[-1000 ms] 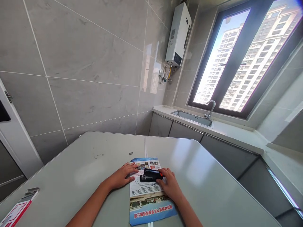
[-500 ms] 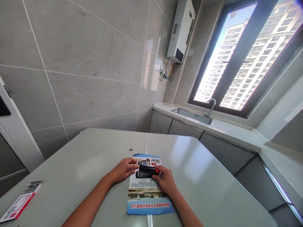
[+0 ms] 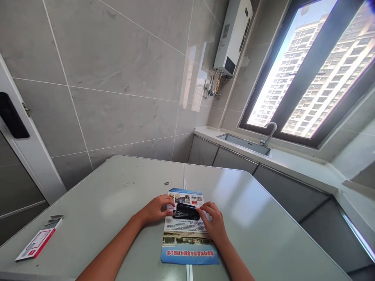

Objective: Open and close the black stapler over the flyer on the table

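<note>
A black stapler with a red end (image 3: pixel 186 211) lies across the upper part of a printed leaflet (image 3: pixel 187 238) on the grey table (image 3: pixel 102 210). My right hand (image 3: pixel 213 222) has its fingers curled on the stapler's right end. My left hand (image 3: pixel 156 208) rests at the leaflet's left edge, its fingertips bent against the stapler's left end and the paper.
A red and white box (image 3: pixel 39 242) lies near the table's left edge. A small metal staple (image 3: pixel 166 183) sits beyond the leaflet. A counter with a sink and tap (image 3: pixel 249 142) runs under the window (image 3: pixel 310 74). A water heater (image 3: pixel 233 37) hangs on the tiled wall.
The stapler has slid up the leaflet toward its top, and both hands have closed in on it. The camera view has tilted slightly.
</note>
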`<state>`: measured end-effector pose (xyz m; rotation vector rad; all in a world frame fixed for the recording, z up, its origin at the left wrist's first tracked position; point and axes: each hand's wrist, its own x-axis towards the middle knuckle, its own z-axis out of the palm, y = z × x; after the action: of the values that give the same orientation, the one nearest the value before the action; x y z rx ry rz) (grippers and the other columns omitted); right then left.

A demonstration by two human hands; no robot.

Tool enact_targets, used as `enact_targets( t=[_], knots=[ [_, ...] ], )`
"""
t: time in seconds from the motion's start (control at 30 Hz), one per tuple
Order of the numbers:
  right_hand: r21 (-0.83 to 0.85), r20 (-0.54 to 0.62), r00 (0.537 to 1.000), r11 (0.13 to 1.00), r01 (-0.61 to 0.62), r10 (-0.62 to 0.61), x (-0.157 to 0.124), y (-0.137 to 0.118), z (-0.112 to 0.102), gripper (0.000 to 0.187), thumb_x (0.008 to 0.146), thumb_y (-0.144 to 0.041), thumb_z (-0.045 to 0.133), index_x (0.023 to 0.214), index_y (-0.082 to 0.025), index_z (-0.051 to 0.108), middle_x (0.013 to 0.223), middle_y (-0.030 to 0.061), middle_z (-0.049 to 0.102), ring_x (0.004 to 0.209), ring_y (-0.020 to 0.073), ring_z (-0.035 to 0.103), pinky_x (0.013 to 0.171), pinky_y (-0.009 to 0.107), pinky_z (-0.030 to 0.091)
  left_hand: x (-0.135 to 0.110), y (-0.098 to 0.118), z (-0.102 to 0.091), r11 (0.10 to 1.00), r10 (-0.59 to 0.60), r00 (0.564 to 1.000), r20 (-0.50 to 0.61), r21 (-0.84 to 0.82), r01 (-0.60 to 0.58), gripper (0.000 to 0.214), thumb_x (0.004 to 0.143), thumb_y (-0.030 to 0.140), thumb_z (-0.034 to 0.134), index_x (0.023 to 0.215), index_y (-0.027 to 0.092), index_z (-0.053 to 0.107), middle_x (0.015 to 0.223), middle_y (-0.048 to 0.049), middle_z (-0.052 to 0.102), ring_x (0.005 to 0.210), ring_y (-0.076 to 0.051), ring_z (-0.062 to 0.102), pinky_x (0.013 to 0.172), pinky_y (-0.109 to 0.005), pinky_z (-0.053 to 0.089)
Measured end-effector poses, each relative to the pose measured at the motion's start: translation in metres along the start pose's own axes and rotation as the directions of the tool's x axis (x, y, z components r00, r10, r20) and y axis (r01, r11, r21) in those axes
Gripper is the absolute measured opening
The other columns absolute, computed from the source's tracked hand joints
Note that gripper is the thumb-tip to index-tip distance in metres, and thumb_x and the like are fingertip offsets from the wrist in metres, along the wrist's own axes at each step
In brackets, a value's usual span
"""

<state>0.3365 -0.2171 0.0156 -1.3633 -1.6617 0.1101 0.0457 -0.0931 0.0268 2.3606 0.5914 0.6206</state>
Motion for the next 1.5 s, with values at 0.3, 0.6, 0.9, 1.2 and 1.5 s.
enact_targets(
  t=[0.3, 0.6, 0.9, 1.2, 1.5],
  knots=[
    [0.027, -0.033, 0.998, 0.998, -0.053, 0.053, 0.0, 0.006, 0.004, 0.045, 0.103, -0.045, 0.055, 0.066, -0.021, 0.063, 0.072, 0.003, 0.061, 0.069, 0.0177, 0.056, 0.065, 0.03, 0.043, 0.007, -0.007, 0.018, 0.999, -0.05, 0.998, -0.032, -0.014, 0.05, 0.025, 0.076, 0.037, 0.087, 0.091, 0.021, 0.074, 0.109, -0.0046, 0.075, 0.106, -0.024, 0.066, 0.101, -0.036, 0.044],
    [0.001, 0.022, 0.993, 0.994, -0.112, 0.112, 0.002, 0.008, 0.002, 0.047, 0.099, -0.047, 0.054, 0.059, -0.022, 0.051, 0.067, 0.0, 0.052, 0.065, 0.0154, 0.048, 0.063, 0.029, 0.038, 0.011, -0.004, 0.018, 0.996, -0.044, 0.999, -0.011, -0.082, 0.043, 0.023, 0.075, 0.035, 0.086, 0.085, 0.02, 0.073, 0.107, -0.0043, 0.075, 0.101, -0.023, 0.067, 0.099, -0.036, 0.044],
    [0.012, 0.144, 0.987, 0.997, -0.076, 0.073, 0.008, -0.011, 0.003, 0.027, 0.095, -0.044, 0.066, 0.112, -0.023, 0.069, 0.112, 0.0085, 0.068, 0.102, 0.0247, 0.061, 0.089, 0.038, 0.05, 0.009, 0.002, 0.013, 0.999, -0.021, 1.0, 0.021, -0.026, 0.022, 0.022, 0.079, 0.033, 0.083, 0.093, 0.021, 0.072, 0.105, -0.0036, 0.074, 0.102, -0.024, 0.066, 0.101, -0.035, 0.04],
    [0.052, 0.196, 0.98, 0.998, -0.035, 0.024, 0.01, -0.009, 0.024, 0.027, 0.086, -0.031, 0.076, 0.111, -0.024, 0.074, 0.106, 0.0076, 0.075, 0.1, 0.0276, 0.066, 0.09, 0.043, 0.055, 0.009, 0.009, 0.003, 0.961, -0.085, 0.977, -0.194, -0.276, 0.029, 0.043, 0.072, 0.052, 0.09, 0.09, 0.02, 0.068, 0.119, -0.0086, 0.068, 0.12, -0.029, 0.058, 0.11, -0.042, 0.042],
    [-0.124, 0.011, 0.94, 0.932, 0.34, -0.342, -0.007, -0.011, 0.022, 0.043, 0.092, -0.014, 0.058, 0.128, -0.032, 0.074, 0.113, 0.0077, 0.078, 0.099, 0.0276, 0.067, 0.091, 0.05, 0.053, 0.014, -0.003, 0.009, 0.092, -0.462, 0.842, 0.279, -0.929, 0.358, 0.043, 0.097, 0.053, 0.067, 0.106, 0.011, 0.069, 0.112, -0.0177, 0.076, 0.09, -0.022, 0.077, 0.089, -0.034, 0.059]
  ],
)
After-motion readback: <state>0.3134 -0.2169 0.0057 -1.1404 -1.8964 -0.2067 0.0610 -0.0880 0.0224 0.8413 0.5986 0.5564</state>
